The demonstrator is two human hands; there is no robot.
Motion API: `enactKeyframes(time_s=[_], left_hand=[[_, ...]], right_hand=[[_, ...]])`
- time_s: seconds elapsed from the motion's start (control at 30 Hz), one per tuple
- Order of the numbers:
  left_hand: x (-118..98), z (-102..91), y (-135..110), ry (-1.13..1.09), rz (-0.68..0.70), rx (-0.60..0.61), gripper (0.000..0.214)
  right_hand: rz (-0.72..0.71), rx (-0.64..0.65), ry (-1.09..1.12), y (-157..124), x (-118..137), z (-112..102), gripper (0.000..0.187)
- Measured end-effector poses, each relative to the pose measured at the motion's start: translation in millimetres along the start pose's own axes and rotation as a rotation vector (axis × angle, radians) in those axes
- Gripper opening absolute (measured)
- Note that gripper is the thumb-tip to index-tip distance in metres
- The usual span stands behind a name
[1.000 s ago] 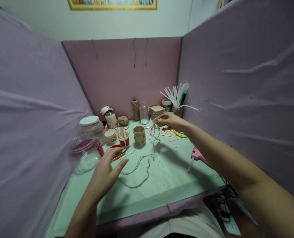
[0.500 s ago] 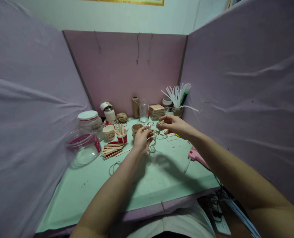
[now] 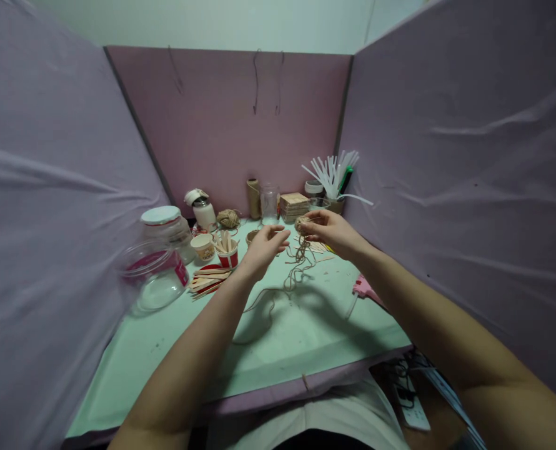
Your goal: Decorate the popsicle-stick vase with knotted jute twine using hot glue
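Observation:
My right hand [image 3: 330, 231] grips a small ball of jute twine [image 3: 300, 225] above the table. Loose twine [image 3: 299, 259] hangs from that ball in tangled loops and trails over the table toward the left forearm. My left hand [image 3: 263, 247] is just left of the ball, fingers stretched out and apart, with nothing visible in it. Partly hidden behind the left hand stands a brown twine-wrapped cup [image 3: 252, 237]. Beyond the right hand, thin wooden sticks [image 3: 316, 245] lie on the table.
Clear plastic jars [image 3: 153, 284], a red cup of wooden sticks [image 3: 228, 255] and a paper cup [image 3: 203, 247] stand left. At the back are another twine ball [image 3: 228, 219], a glass jar [image 3: 270, 203], wooden squares [image 3: 293, 206] and white glue sticks [image 3: 329, 175]. A pink glue gun [image 3: 365, 287] lies right.
My left hand has opened and come off the twine by the ball. The twine now hangs in loops beneath my right hand, and the loop by my left forearm has shifted. The view tilted slightly.

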State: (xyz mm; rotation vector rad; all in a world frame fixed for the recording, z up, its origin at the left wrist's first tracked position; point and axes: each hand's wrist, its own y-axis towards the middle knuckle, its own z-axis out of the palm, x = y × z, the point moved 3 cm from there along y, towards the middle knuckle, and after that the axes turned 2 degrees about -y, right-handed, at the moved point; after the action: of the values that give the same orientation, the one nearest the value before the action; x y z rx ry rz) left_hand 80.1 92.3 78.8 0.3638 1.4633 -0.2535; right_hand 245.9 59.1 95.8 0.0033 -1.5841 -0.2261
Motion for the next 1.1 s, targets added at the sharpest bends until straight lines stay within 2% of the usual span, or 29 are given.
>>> enactKeyframes(time_s=[0.07,0.23,0.33,0.43,0.53,0.7,0.8,0.87,0.93,1.03,1.1], left_hand=[[-9,6.9,5,-0.081,-0.047,0.083,0.031],[-13,9.7,12,-0.135,-0.11,0.099,0.024],[-9,11.9,12,-0.236,-0.229,0.257,0.024],[-9,15.2,13,-0.381,-0.293,0.337,0.025],[-12,17.9,16,-0.459,-0.255,0.297,0.025],[-15,16.2,18,-0.464,-0.252,0.174,0.012],[-19,9.2,16,-0.458,-0.229,0.12,0.009],[-22,2.4,16,-0.457,-0.196,0.101,0.009],[-24,-7.0,15,-0.458,-0.168,0.067,0.009],[-26,-26.5,11,-0.478,-0.131,-0.004,0.012],[-29,-43.1,6,-0.51,-0.098,-0.061,0.014]], right_hand=[[-0.021,0.007,0.007,-1,4,5,0.025],[-0.104,0.029,0.038,2,12,9,0.02],[-0.143,0.006,-0.079,5,13,8,0.013],[-0.12,0.093,-0.106,7,9,12,0.01],[-0.083,0.192,-0.033,8,2,16,0.013],[-0.025,0.135,0.024,8,-11,11,0.022],[-0.037,0.197,-0.052,4,-17,7,0.024],[-0.046,0.28,-0.131,1,-20,7,0.025],[-0.04,0.302,-0.219,-2,-23,5,0.024],[-0.011,0.227,-0.342,-12,-20,-3,0.025],[-0.011,0.175,-0.344,-25,-13,-12,0.031]])
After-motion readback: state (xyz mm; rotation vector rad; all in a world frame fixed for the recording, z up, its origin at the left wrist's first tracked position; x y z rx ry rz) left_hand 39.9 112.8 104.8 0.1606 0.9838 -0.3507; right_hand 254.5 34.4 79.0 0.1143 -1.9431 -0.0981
